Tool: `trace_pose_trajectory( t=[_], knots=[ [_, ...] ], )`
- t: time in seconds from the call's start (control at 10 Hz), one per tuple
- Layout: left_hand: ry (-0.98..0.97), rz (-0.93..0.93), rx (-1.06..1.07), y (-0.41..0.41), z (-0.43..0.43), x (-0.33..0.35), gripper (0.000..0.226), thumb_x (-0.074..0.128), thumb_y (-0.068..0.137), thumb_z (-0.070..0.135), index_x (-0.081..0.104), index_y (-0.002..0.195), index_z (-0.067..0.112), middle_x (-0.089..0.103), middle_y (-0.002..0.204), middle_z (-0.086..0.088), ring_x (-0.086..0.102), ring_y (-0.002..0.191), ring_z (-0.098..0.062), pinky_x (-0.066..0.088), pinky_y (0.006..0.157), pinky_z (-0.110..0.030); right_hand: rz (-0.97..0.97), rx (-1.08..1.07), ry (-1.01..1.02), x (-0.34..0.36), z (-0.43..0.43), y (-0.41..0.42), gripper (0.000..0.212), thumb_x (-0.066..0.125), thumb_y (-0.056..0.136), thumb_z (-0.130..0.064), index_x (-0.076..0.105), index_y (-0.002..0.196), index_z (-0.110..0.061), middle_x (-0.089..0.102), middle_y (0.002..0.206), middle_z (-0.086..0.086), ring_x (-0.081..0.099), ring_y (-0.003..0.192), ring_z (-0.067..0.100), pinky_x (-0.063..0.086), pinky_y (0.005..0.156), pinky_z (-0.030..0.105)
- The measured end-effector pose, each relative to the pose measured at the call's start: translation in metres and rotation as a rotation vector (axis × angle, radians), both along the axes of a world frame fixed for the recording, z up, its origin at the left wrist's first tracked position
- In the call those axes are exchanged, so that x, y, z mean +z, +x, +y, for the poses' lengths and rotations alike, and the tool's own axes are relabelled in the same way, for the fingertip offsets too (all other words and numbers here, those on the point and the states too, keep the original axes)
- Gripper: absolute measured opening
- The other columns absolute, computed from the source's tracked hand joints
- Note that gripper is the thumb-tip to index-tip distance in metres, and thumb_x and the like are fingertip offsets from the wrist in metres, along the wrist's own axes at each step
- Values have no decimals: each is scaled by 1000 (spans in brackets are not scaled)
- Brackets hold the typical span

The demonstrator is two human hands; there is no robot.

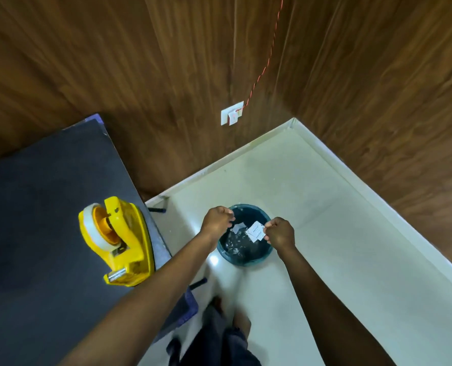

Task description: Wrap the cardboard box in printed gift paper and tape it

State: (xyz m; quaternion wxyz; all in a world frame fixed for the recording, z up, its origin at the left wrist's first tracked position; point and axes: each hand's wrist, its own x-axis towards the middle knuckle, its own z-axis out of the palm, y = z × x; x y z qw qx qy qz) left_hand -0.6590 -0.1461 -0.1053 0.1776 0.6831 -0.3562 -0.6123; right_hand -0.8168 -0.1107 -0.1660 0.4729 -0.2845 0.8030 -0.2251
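Both my hands hang over a dark teal waste bin [256, 260] on the floor. My right hand [280, 233] pinches a small white printed paper scrap [255, 231] above the bin's opening. My left hand [217, 220] is over the bin's left rim with its fingers curled; whether it holds anything I cannot tell. Another white scrap [237, 227] shows just below it, inside the bin. A yellow tape dispenser [118, 240] with a clear tape roll stands at the right edge of the dark table [34, 207]. No cardboard box or gift paper is in view.
Wood-panelled walls meet in a corner behind the bin. A white wall socket [232, 113] has a red cord running up from it. The pale tiled floor [325, 220] spreads right of the bin. My legs and feet [227, 326] stand beside the table.
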Motion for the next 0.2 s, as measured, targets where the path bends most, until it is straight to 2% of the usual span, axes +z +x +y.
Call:
trace_pose_trajectory(
  t=[0.1,0.2],
  knots=[
    [22,-21,-34,-7,-21,-47,26,44,92,5,52,71,16,58,91,-10,52,80,-22,38,62,-24,15,-39,35,-69,-16,1,29,53,81,-1,48,59,-20,65,83,13,61,79,30,54,82,45],
    [38,-48,-58,-11,-36,-90,28,45,91,4,50,67,17,57,88,-9,50,80,-22,36,59,-23,24,-60,61,-140,-26,4,22,53,82,-3,54,64,-15,69,91,19,65,89,36,54,84,46]
  ],
)
